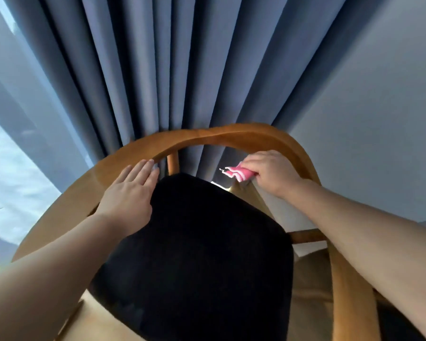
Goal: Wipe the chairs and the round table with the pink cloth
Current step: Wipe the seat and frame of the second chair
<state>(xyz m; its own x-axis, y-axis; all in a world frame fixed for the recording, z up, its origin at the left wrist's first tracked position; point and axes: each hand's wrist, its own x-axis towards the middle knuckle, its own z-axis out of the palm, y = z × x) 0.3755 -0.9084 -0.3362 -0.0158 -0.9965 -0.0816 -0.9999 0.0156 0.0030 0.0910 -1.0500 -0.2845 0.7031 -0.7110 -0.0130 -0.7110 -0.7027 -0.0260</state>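
A wooden chair (214, 137) with a curved backrest rail and a black seat cushion (202, 254) fills the middle of the view. My left hand (130, 195) lies flat on the left part of the rail with its fingers straight. My right hand (271, 173) grips a bunched pink cloth (237, 174) with white stripes just under the right side of the rail, beside a back spindle. The round table is out of view.
Blue curtains (158, 70) hang right behind the chair. A pale wall (367, 119) stands to the right and a bright window (8, 168) to the left. Wooden floor (310, 279) shows under the right armrest.
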